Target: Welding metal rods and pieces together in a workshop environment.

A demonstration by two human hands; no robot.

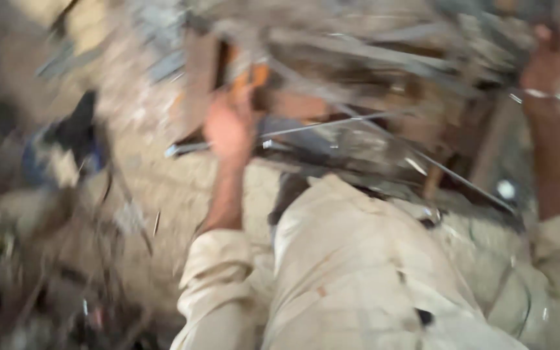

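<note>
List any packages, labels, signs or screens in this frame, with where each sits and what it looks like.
None can be made out; the head view is heavily motion-blurred.
Left hand: raised against an orange object, upper centre, shape unclear.
Right hand: top right, among blurred metal rods.
</note>
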